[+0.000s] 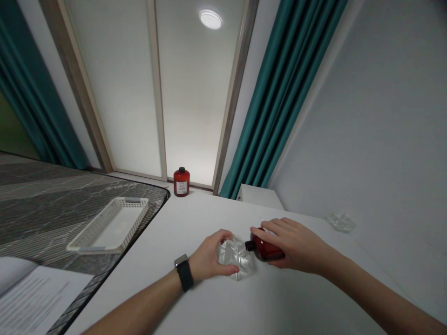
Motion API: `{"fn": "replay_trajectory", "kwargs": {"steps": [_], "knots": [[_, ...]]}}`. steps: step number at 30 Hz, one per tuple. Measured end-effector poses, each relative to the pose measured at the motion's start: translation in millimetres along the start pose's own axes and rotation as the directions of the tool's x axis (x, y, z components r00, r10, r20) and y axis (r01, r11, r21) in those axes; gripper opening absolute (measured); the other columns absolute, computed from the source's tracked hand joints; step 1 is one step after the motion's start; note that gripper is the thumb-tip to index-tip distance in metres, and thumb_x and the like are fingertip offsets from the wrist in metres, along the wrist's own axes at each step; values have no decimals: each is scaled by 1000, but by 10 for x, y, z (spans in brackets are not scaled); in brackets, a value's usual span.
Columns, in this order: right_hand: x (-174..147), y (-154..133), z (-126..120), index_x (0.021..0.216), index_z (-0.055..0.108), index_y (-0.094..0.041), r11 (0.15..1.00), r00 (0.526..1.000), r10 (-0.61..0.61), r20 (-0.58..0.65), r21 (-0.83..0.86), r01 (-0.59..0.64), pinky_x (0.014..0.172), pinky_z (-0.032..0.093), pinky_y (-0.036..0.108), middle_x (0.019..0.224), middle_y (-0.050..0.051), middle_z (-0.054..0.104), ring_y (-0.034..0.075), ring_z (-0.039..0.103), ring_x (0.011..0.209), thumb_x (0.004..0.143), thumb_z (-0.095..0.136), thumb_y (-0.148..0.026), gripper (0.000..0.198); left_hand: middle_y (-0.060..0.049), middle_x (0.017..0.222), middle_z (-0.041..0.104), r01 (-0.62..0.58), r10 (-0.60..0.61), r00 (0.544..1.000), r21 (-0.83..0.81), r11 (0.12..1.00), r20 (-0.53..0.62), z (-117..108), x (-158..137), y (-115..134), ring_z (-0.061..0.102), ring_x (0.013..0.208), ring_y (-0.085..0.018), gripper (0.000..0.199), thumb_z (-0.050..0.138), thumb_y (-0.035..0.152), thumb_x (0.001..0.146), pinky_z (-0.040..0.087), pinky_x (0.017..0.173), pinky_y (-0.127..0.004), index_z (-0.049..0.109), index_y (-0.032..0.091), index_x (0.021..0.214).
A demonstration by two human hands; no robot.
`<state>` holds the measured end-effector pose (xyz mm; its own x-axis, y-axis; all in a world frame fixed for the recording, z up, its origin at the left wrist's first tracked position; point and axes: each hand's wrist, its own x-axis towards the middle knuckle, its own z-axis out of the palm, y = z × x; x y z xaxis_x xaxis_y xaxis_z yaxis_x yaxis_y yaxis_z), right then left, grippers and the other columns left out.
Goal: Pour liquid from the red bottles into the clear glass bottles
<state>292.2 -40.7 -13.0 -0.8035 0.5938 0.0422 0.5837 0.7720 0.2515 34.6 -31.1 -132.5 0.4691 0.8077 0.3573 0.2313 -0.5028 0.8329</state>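
My right hand (pixel 293 242) is wrapped round a dark red bottle (pixel 264 249) with a black cap, tipped on its side so the cap points left. That cap meets the edge of a crumpled clear plastic bag (pixel 236 260). My left hand (pixel 213 258), with a black-banded watch (pixel 184 272) on the wrist, grips the bag from its left side, thumb in front and fingers behind. Whether the bottle's neck is inside the bag or just against it, I cannot tell.
Another red bottle (pixel 181 182) with a white label stands upright at the table's far edge. On the dark patterned mat to the left are a white basket (pixel 131 228) and an open book (pixel 45 298). More crumpled plastic (pixel 341 222) lies at the right by the wall.
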Motion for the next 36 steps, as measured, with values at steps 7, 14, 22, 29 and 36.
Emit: {"fn": "replay_trajectory", "kwargs": {"steps": [7,14,22,29,36], "knots": [[2,5,6,138,45,-25,1000,1000,-4,4,2,4,80,45,38,114,9,67,27,63,94,73,78,-34,73,-5,105,66,8,-8,1000,2,1000,1,6,-6,3,62,96,-24,59,83,34,61,47,87,-36,54,19,110],[-1,-1,-7,137,46,-24,1000,1000,-5,15,-6,5,81,45,39,114,10,67,28,63,95,74,78,-36,72,-5,106,65,11,-11,1000,-20,1000,15,8,-9,-20,61,96,-24,61,83,34,61,47,88,-36,54,18,112],[14,-4,-17,138,45,-24,1000,1000,-2,19,1,2,82,45,39,116,10,67,28,62,97,74,78,-35,73,-5,105,65,4,-4,1000,-21,1000,1,15,-10,-27,61,96,-24,59,82,34,61,47,88,-36,54,19,111],[11,-9,-38,137,46,-24,1000,1000,-4,-1,-23,4,80,45,38,114,9,67,27,63,95,75,78,-37,72,-5,105,65,3,-3,1000,-24,1000,3,8,-17,-14,61,96,-24,59,82,34,62,46,88,-36,54,19,111],[16,-12,-55,138,46,-25,1000,1000,1,10,-20,-1,81,46,39,115,9,67,28,63,96,72,80,-36,75,-5,106,65,-3,3,1000,-45,999,-7,12,-14,-18,61,97,-24,60,83,34,61,46,88,-35,54,19,111]]}}
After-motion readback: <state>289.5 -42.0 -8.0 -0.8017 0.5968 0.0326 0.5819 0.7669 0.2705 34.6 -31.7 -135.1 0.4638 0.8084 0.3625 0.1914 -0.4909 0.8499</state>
